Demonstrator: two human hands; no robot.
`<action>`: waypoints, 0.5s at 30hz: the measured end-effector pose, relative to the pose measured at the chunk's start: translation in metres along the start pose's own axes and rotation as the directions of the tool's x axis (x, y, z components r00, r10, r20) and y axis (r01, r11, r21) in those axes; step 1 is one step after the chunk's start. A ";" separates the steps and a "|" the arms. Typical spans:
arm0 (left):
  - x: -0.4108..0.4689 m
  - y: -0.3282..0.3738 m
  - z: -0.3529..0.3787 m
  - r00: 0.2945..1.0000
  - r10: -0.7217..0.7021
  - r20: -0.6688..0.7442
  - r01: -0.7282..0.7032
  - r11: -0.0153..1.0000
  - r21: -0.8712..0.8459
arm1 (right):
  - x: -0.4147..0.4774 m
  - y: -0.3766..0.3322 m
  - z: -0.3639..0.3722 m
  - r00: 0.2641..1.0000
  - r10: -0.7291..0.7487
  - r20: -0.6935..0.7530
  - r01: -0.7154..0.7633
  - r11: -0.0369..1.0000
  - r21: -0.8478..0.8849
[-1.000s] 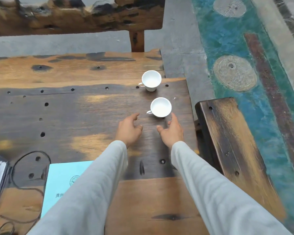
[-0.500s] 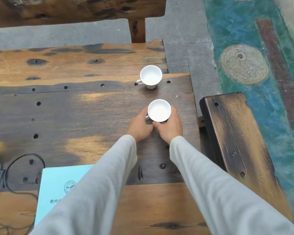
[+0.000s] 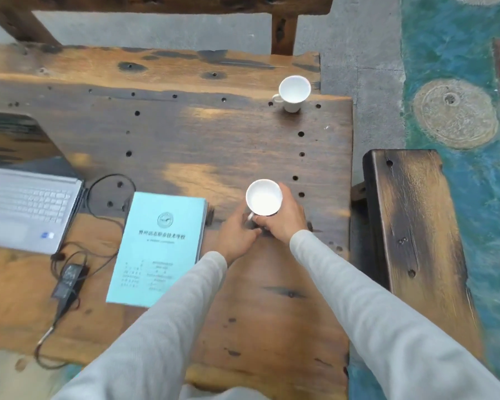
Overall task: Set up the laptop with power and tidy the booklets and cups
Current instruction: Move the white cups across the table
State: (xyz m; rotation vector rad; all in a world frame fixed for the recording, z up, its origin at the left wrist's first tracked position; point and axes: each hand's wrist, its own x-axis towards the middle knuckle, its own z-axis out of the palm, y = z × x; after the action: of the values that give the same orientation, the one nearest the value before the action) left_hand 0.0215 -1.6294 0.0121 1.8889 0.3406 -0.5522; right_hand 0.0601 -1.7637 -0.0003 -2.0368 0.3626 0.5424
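A white cup (image 3: 263, 196) is held in both hands near the table's right side: my right hand (image 3: 286, 217) wraps its side and my left hand (image 3: 237, 233) grips at its handle. A second white cup (image 3: 294, 92) stands alone at the table's far right corner. A stack of light-blue booklets (image 3: 159, 246) lies left of my hands. An open silver laptop (image 3: 26, 206) sits at the left edge, with a black power adapter (image 3: 68, 280) and its cable (image 3: 98, 223) beside it.
The rough wooden table (image 3: 185, 134) has many small holes. A wooden bench (image 3: 416, 226) stands close on the right, another bench (image 3: 156, 1) beyond the far edge. Painted teal floor (image 3: 459, 53) lies to the right.
Both hands closed around the nearer cup and drew it toward me and to the left. The view shifted, bringing the laptop, adapter and whole booklet into sight.
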 end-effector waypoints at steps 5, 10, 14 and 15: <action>-0.088 -0.053 0.008 0.988 -0.138 -0.063 0.131 0.986 -0.105 | -0.078 0.024 0.038 0.995 -0.006 0.099 0.015 0.996 -0.092; -0.155 -0.097 0.015 0.968 -0.234 -0.084 0.213 0.954 -0.211 | -0.135 0.047 0.065 0.983 0.001 0.182 0.022 0.992 -0.128; -0.193 -0.125 0.020 0.975 -0.201 -0.097 0.165 0.943 -0.290 | -0.164 0.057 0.086 0.974 0.026 0.224 0.017 0.982 -0.188; -0.200 -0.132 0.020 0.976 -0.196 -0.096 0.161 0.942 -0.293 | -0.170 0.058 0.091 0.972 0.031 0.231 0.016 0.980 -0.198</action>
State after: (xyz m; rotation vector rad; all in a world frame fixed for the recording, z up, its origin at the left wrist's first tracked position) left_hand -0.2162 -1.5941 0.0054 1.6251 0.6449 -0.4785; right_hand -0.1329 -1.7075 0.0045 -2.1326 0.1802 0.8429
